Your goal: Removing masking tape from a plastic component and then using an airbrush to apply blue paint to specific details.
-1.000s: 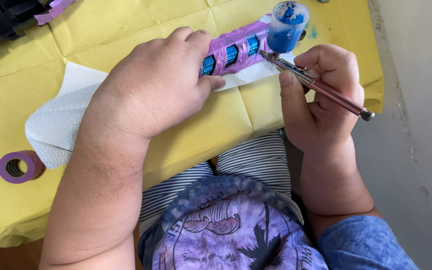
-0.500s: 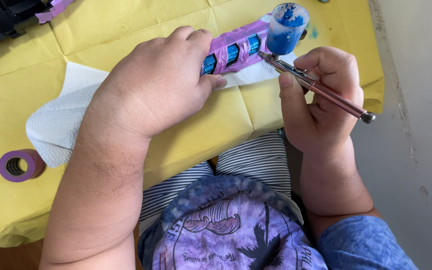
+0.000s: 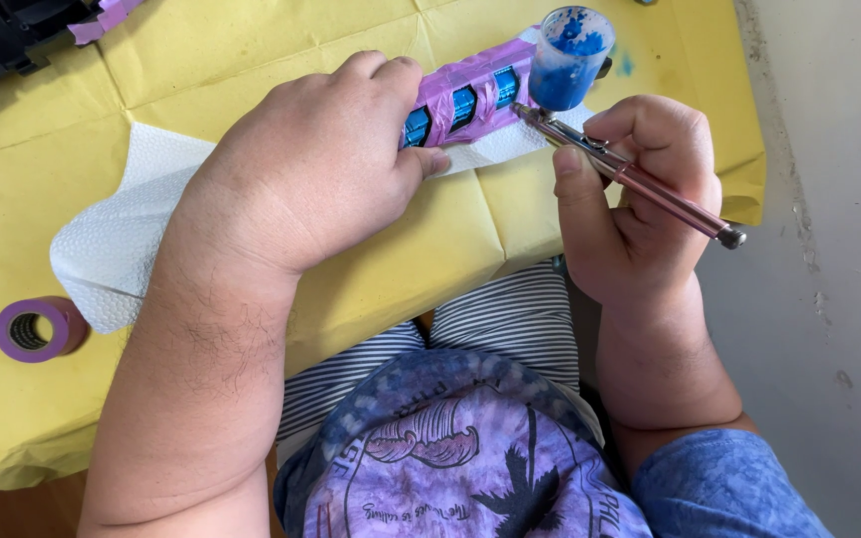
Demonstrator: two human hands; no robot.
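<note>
Near the left edge of the tabletop (image 3: pixel 570 229), which is covered in creased yellow paper, a purple roll of masking tape (image 3: pixel 37 327) lies flat, just beside the corner of a white embossed paper towel (image 3: pixel 122 239) spread over the paper. At the far left corner sits a black plastic object (image 3: pixel 2 40) with a scrap of purple tape on it, only partly in view.

The left hand (image 3: pixel 311 174) rests on the paper towel, fingers curled and clenched around one end of a long part wrapped in purple masking tape (image 3: pixel 470 95), whose cut-out windows show bright blue paint. The part lies along the towel toward the far right corner of the tabletop.

To the right, the right hand (image 3: pixel 640 199) grips a slim pink metal airbrush (image 3: pixel 630 177) in a closed fist, thumb along the barrel. Its nozzle touches or nearly touches the right end of the taped part. A small clear cup stained with blue paint (image 3: pixel 568 58) stands upright on the airbrush near the nozzle. A faint blue smear marks the paper just beyond the cup.
</note>
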